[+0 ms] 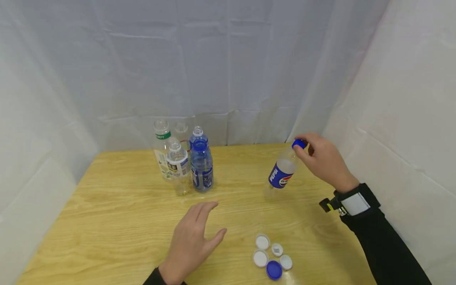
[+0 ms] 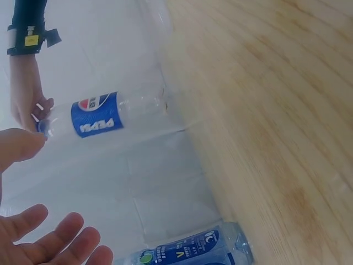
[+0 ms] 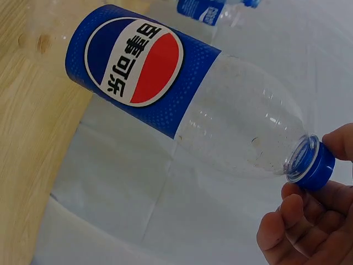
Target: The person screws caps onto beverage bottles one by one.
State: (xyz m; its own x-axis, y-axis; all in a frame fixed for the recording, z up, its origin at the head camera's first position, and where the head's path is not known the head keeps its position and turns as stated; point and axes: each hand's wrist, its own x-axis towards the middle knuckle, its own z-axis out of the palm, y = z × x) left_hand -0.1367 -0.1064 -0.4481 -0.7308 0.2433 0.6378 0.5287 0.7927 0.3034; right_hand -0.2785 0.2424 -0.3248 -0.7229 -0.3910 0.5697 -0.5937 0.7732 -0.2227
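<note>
My right hand [image 1: 322, 160] pinches the blue cap [image 3: 317, 168] of a clear plastic Pepsi bottle [image 1: 281, 174] between thumb and fingers. The bottle tilts, its neck up toward the hand and its base toward the table; whether the base touches the wood I cannot tell. Its blue Pepsi label [image 3: 143, 69] fills much of the right wrist view. My left hand [image 1: 190, 239] hovers over the front middle of the table, fingers spread, holding nothing. In the left wrist view its fingertips [image 2: 69, 223] and thumb show apart, with the Pepsi bottle [image 2: 96, 116] beyond them.
Several uncapped bottles cluster at the back left of the wooden table [image 1: 117, 213], including a blue bottle [image 1: 202, 166] and a clear bottle with a green neck band [image 1: 162, 136]. Several loose caps, white [image 1: 261, 258] and blue [image 1: 274, 270], lie near the front. White sheeting [image 1: 228, 59] surrounds the table.
</note>
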